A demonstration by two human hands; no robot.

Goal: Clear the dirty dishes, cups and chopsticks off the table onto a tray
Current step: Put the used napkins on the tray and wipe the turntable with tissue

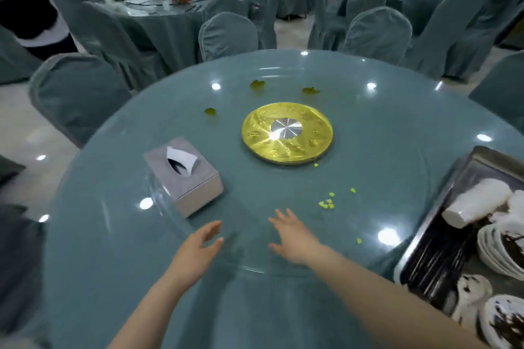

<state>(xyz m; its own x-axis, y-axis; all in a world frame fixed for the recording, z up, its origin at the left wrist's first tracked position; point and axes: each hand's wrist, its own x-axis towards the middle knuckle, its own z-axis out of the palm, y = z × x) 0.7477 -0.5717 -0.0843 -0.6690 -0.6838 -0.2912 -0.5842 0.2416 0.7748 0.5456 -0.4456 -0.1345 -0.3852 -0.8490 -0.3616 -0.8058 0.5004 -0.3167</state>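
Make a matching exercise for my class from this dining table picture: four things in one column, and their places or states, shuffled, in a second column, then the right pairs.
Things:
1. tissue box
2. gold disc
3. metal tray
4. hands: left hand, right hand

Places or states:
A. at the table's right edge, loaded with dirty dishes
B. open, holding nothing, over the near part of the table
C. at the table's centre
D. left of centre, a tissue sticking out

Pairs: 1-D, 2-C, 3-A, 4-B

Your round table (382, 127) has a disc (287, 134) at its centre. A tissue box (183, 176) sits left of the disc, nearer you. At the right edge rests a tray (465, 167) holding stacked dishes (499, 249), a cup (479, 202) on its side and chopsticks (433, 269). Chairs (377, 34) stand behind the table.
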